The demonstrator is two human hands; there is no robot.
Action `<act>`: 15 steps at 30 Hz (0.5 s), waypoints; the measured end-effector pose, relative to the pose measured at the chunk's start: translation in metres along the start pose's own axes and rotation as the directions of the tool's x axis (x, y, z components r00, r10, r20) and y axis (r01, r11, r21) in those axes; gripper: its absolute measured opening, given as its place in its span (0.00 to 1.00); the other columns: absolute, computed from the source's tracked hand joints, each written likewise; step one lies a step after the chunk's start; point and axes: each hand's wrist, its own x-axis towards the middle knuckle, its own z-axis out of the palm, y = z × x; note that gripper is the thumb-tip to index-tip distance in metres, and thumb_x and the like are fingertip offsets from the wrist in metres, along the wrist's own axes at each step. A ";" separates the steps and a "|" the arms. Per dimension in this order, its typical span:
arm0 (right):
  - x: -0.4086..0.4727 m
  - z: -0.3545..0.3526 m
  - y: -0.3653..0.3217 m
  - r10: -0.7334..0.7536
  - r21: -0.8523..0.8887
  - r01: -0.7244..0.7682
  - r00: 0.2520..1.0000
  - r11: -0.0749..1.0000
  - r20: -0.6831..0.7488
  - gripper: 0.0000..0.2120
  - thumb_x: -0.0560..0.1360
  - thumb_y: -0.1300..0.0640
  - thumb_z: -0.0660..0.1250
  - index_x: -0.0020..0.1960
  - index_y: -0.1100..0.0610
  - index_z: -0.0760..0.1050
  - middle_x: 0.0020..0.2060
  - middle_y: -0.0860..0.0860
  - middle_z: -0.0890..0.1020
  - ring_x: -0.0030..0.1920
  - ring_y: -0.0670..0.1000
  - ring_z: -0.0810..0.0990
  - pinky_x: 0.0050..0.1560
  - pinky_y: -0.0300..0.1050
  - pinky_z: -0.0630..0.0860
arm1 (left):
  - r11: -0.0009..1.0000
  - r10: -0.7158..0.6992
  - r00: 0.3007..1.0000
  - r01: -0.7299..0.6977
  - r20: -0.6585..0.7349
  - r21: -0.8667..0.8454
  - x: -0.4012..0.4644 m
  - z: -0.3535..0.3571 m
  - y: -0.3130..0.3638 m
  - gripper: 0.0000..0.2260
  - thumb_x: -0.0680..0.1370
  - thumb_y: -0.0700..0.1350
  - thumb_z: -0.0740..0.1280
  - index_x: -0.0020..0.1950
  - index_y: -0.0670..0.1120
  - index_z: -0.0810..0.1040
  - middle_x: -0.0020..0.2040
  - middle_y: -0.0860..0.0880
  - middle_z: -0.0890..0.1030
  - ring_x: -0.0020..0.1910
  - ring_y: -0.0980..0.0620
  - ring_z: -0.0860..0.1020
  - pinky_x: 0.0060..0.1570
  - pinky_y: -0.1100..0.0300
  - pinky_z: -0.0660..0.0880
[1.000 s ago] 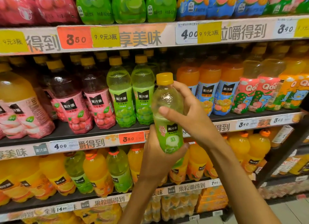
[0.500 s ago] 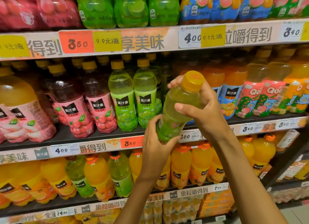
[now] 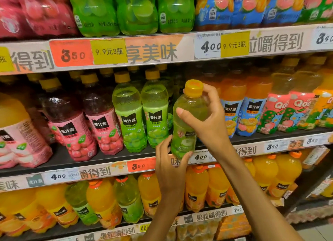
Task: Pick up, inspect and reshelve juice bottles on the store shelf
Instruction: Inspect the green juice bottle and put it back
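Up front, both hands grip a clear plastic green grape juice bottle (image 3: 187, 125), its ribbed yellow cap (image 3: 193, 87) tilted slightly right, before the middle shelf (image 3: 108, 156). Left hand (image 3: 171, 168) cups the glossy labelled base; right hand (image 3: 209, 122) wraps the smooth rounded shoulder.

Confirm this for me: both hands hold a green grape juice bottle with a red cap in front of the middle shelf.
Not quite: the cap is yellow, not red, as the head view shows. The rest holds: the right hand grips the upper part of the green grape juice bottle, the left hand supports its base, in front of the middle shelf.
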 end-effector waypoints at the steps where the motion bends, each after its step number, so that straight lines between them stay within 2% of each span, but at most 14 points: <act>1: 0.000 0.002 0.002 -0.006 -0.013 0.006 1.000 1.000 -0.019 0.23 0.68 0.59 0.74 0.59 0.52 0.68 0.55 0.52 0.77 0.56 0.48 0.77 0.55 0.41 0.75 | 1.000 -0.017 1.000 0.016 -0.018 -0.011 -0.001 0.001 -0.001 0.27 0.67 0.44 0.77 0.62 0.57 0.70 0.57 0.60 0.74 0.57 0.59 0.75 0.52 0.77 0.69; 2: 0.001 0.004 0.004 -0.014 -0.032 0.013 0.999 0.999 -0.034 0.23 0.68 0.58 0.74 0.58 0.50 0.67 0.54 0.50 0.76 0.56 0.48 0.77 0.56 0.43 0.75 | 1.000 -0.023 0.999 0.022 -0.032 -0.015 -0.002 0.002 -0.002 0.28 0.67 0.45 0.77 0.61 0.61 0.68 0.57 0.62 0.73 0.57 0.59 0.75 0.52 0.77 0.69; 4: 0.003 0.006 0.005 -0.036 -0.106 0.030 0.998 0.994 -0.057 0.22 0.69 0.55 0.74 0.57 0.49 0.67 0.54 0.48 0.75 0.56 0.49 0.77 0.56 0.48 0.76 | 1.000 -0.015 0.998 0.015 -0.053 -0.004 -0.004 0.005 -0.002 0.28 0.68 0.46 0.76 0.61 0.61 0.68 0.58 0.63 0.72 0.57 0.58 0.75 0.52 0.74 0.71; 5: 0.004 0.005 0.005 -0.048 -0.150 0.038 0.997 0.988 -0.064 0.22 0.69 0.54 0.74 0.57 0.51 0.67 0.53 0.48 0.76 0.56 0.50 0.77 0.56 0.51 0.77 | 1.000 0.000 0.998 0.002 -0.067 0.017 -0.005 0.006 -0.002 0.27 0.68 0.47 0.76 0.63 0.58 0.69 0.58 0.62 0.72 0.57 0.57 0.74 0.54 0.72 0.71; 7: 0.008 0.001 0.004 -0.090 -0.270 0.070 0.994 0.960 -0.062 0.22 0.69 0.51 0.74 0.58 0.56 0.70 0.54 0.51 0.77 0.56 0.53 0.77 0.56 0.53 0.76 | 0.992 0.064 0.991 -0.050 -0.121 0.119 -0.005 0.009 -0.002 0.26 0.68 0.48 0.76 0.63 0.47 0.73 0.58 0.53 0.74 0.58 0.55 0.70 0.58 0.62 0.70; 8: 0.009 -0.002 0.004 -0.122 -0.345 0.098 0.991 0.934 -0.049 0.23 0.70 0.49 0.73 0.59 0.58 0.72 0.53 0.51 0.77 0.56 0.53 0.77 0.56 0.50 0.75 | 0.983 0.094 0.985 -0.069 -0.144 0.170 -0.003 0.011 -0.003 0.26 0.67 0.48 0.77 0.62 0.42 0.75 0.57 0.48 0.75 0.58 0.54 0.69 0.59 0.58 0.68; 10: 0.011 -0.008 0.002 -0.166 -0.465 0.144 0.986 0.873 -0.005 0.23 0.71 0.46 0.70 0.60 0.59 0.74 0.53 0.47 0.76 0.57 0.51 0.75 0.57 0.40 0.72 | 0.976 0.093 0.983 -0.058 -0.161 0.210 -0.001 0.013 -0.003 0.27 0.66 0.48 0.77 0.61 0.39 0.76 0.56 0.43 0.75 0.57 0.52 0.68 0.57 0.55 0.67; 13: 0.015 -0.016 0.001 -0.151 -0.563 0.158 0.987 0.811 0.060 0.20 0.74 0.48 0.68 0.62 0.58 0.75 0.54 0.46 0.75 0.59 0.48 0.70 0.57 0.32 0.66 | 0.967 0.077 0.984 -0.035 -0.161 0.252 0.002 0.011 -0.003 0.25 0.66 0.48 0.78 0.60 0.41 0.78 0.55 0.42 0.75 0.55 0.51 0.68 0.55 0.56 0.65; 15: 0.019 -0.019 -0.001 -0.156 -0.630 0.172 0.984 0.757 0.081 0.21 0.74 0.49 0.68 0.63 0.59 0.76 0.53 0.45 0.75 0.57 0.48 0.68 0.56 0.31 0.65 | 0.965 0.058 0.986 -0.015 -0.158 0.260 0.004 0.012 -0.001 0.26 0.66 0.49 0.78 0.61 0.42 0.77 0.55 0.43 0.75 0.55 0.48 0.70 0.55 0.56 0.65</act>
